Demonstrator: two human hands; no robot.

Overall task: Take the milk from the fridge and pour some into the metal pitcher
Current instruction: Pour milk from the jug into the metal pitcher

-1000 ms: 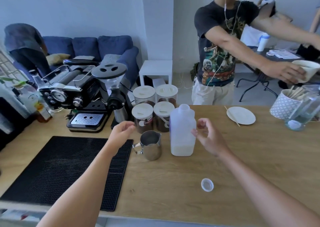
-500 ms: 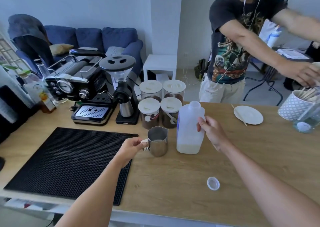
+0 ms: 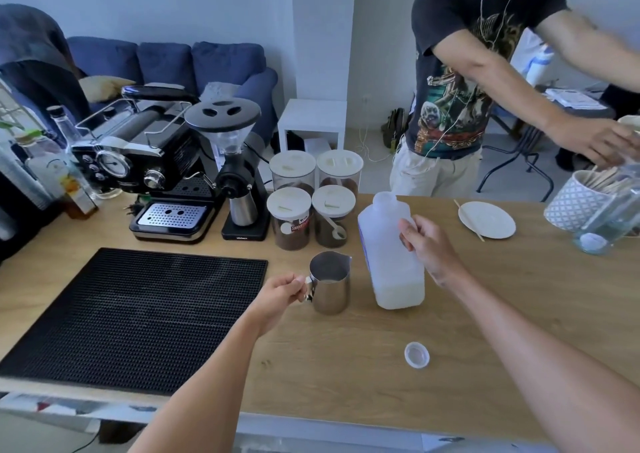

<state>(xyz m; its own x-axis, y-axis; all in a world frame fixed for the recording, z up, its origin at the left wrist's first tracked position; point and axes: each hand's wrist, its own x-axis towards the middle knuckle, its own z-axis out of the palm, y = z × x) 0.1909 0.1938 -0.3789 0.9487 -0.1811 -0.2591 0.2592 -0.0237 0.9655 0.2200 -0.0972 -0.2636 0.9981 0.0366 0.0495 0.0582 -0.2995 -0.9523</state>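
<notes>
A translucent white milk bottle stands uncapped on the wooden counter, with a little milk at its bottom. My right hand grips its right side near the top. Just left of it stands the metal pitcher, upright, spout facing away. My left hand pinches the pitcher's handle. The bottle's white cap lies open side up on the counter in front of the bottle.
A black rubber mat covers the counter's left. Behind stand an espresso machine, a grinder and several lidded coffee jars. A saucer, patterned cup of sticks and glass jar sit at right. A person reaches across.
My left hand dropped to the pitcher's handle and closed on it. My right hand closed on the bottle's side. The view shifted slightly left.
</notes>
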